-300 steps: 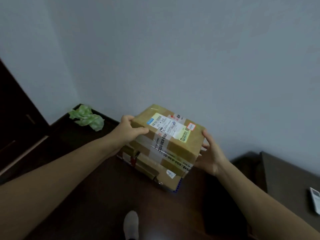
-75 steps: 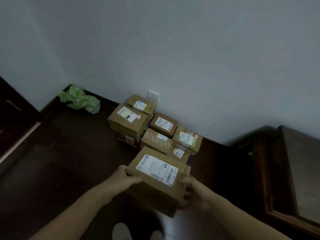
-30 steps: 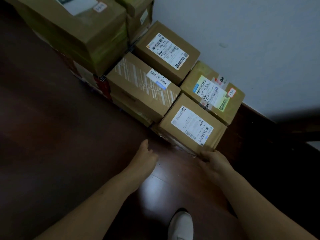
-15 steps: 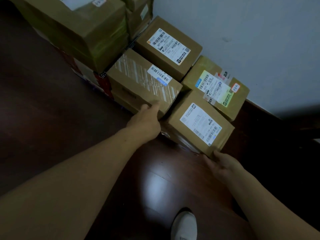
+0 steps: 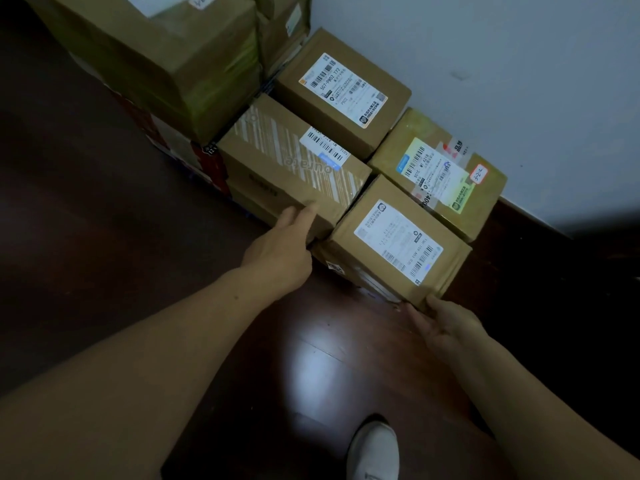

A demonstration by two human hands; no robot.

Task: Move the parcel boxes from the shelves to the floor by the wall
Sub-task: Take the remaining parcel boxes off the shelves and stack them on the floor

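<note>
Parcel boxes clustered on the dark wooden floor [image 5: 86,220] where it meets the white wall [image 5: 519,64], both hands on them.

The nearest brown cardboard parcel box with a white label [image 5: 398,247] sits on another carton at the cluster's front, touching a tape-striped brown box [image 5: 294,161] on its left and a yellow-labelled brown box [image 5: 436,171] behind, which lies along the floor's wall edge beside a white-labelled brown box [image 5: 343,91]. A large brown carton [image 5: 156,46] stands on another carton at the far left. The left hand [image 5: 280,251] lies flat, fingers straight, against the striped box's front edge. The right hand [image 5: 446,323], fingers loosely extended, touches the nearest box's lower right corner. A white shoe [image 5: 374,452] stands on the floor's near edge.
</note>
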